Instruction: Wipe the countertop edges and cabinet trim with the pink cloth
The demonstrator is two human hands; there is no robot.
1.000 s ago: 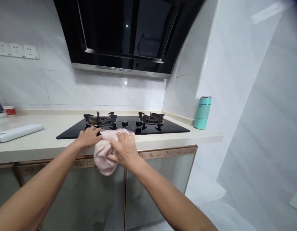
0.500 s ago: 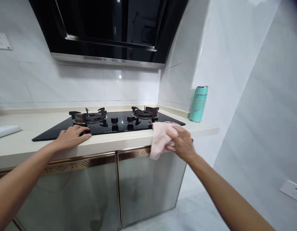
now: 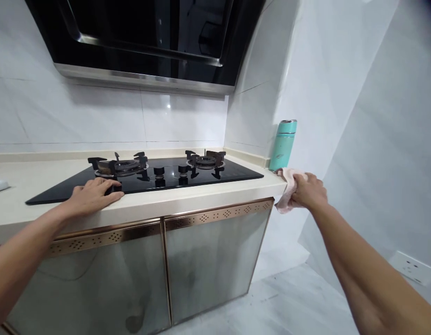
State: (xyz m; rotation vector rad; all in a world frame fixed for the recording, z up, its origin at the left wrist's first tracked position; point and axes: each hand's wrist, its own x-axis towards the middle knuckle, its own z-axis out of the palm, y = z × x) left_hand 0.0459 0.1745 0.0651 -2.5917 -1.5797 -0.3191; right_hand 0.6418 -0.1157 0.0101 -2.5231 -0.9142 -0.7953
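Note:
My right hand is closed round a pale pink cloth, which it presses over the right end of the white countertop. Part of the cloth hangs down past the counter's edge. Just behind it stands an upright turquoise flask. My left hand lies with fingers extended on the front edge of the black glass gas stove, its thumb on the counter. It holds nothing.
Two burners with dark pan supports and two black knobs are on the stove. A black range hood slants overhead. Cabinet doors lie below. A wall socket is low on the right.
My right hand has moved right with the cloth, from the counter front by the stove to the counter's right end near the flask. The left hand stays on the stove edge. The view shifted slightly.

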